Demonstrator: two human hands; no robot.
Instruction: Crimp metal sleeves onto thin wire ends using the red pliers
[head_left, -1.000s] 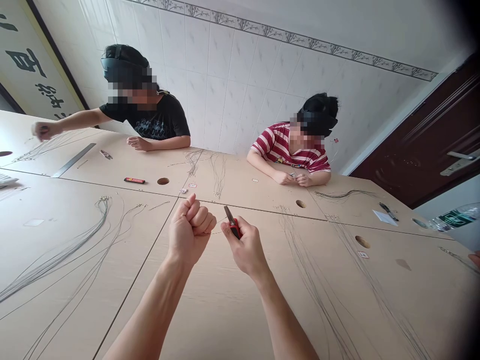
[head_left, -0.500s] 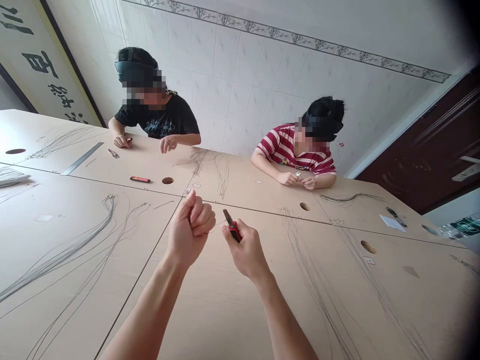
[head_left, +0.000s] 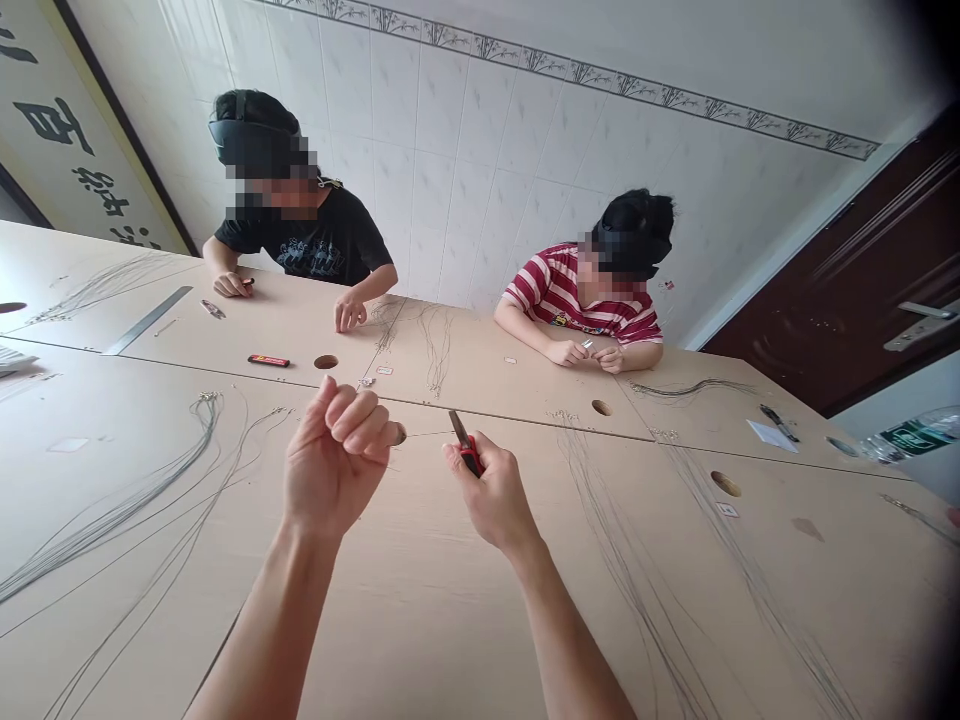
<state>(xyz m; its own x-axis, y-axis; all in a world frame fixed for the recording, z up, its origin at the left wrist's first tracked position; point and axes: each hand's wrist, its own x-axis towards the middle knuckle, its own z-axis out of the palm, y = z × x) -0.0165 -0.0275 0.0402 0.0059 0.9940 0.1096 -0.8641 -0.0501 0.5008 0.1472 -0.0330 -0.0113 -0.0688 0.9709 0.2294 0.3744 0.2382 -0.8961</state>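
My left hand (head_left: 337,465) is raised over the table with its fingers curled in. A thin wire (head_left: 429,435) runs from it across the gap to my right hand. What lies inside the curled fingers is mostly hidden. My right hand (head_left: 495,495) is wrapped round small pliers (head_left: 466,445) with red and black handles, their dark jaws pointing up and away from me. The wire reaches the pliers near the jaws; its exact end is too fine to make out.
Bundles of thin wires lie left (head_left: 180,470) and right (head_left: 600,520) on the wooden table (head_left: 420,620). Beyond are a red and black box cutter (head_left: 268,361), a steel ruler (head_left: 150,318) and round table holes (head_left: 325,362). Two people (head_left: 300,240) sit opposite, working with their hands.
My left hand has moved left, away from my right hand, and turned slightly. The wire between them shows longer. My right hand still holds the pliers. One person's hand opposite has lowered to the table.
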